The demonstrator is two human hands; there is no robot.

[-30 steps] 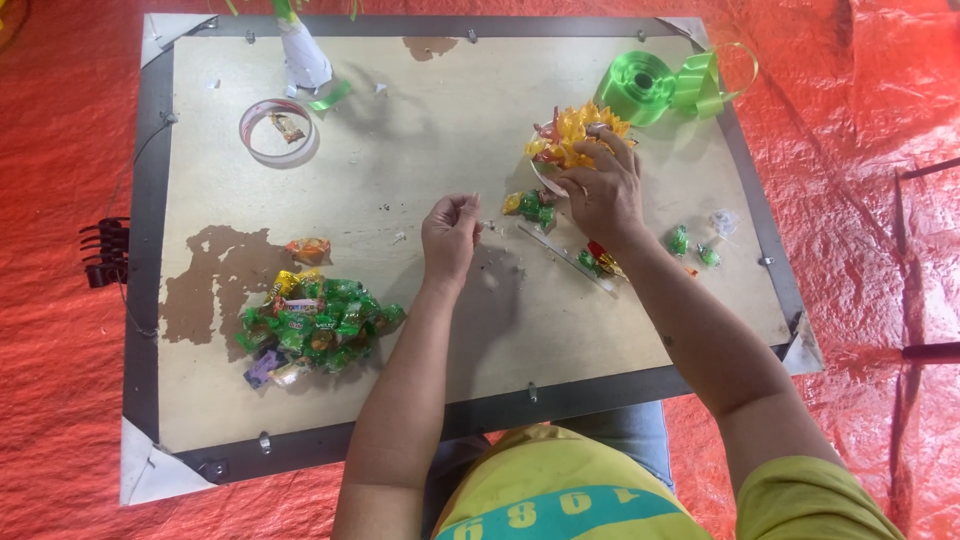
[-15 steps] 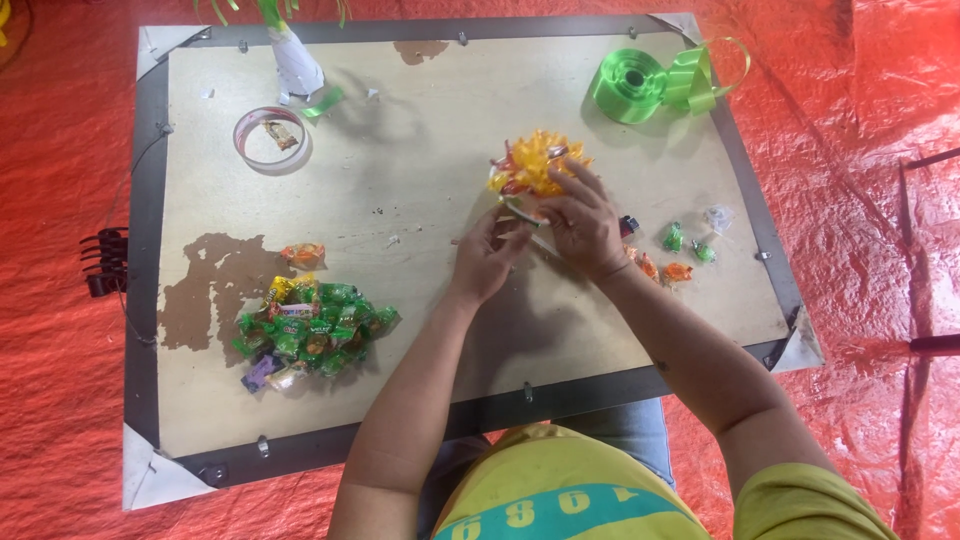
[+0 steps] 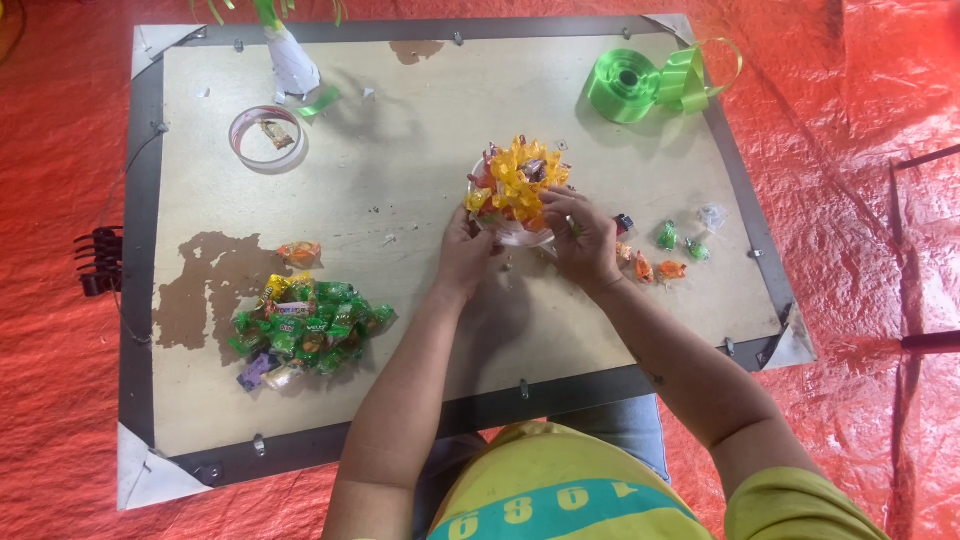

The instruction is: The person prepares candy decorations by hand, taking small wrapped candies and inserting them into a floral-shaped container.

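A round bunch of yellow and orange wrapped candies on a white base (image 3: 517,185) sits in the middle of a wooden board (image 3: 420,130). My left hand (image 3: 464,250) grips the white base from the left side. My right hand (image 3: 580,235) holds the bunch from the right, fingers pinched at its lower edge. A few loose candies in green and orange wrappers (image 3: 668,252) lie just right of my right hand.
A pile of mostly green wrapped candies (image 3: 305,330) lies at the front left, one orange candy (image 3: 299,253) above it. A tape roll (image 3: 266,138) and a white cone (image 3: 290,60) stand at the back left, a green ribbon spool (image 3: 640,85) at the back right. A black clip (image 3: 100,262) lies off the left edge.
The candy bunch has come toward the board's middle. My left hand has moved right from the bare board onto its base, and both hands now close on it.
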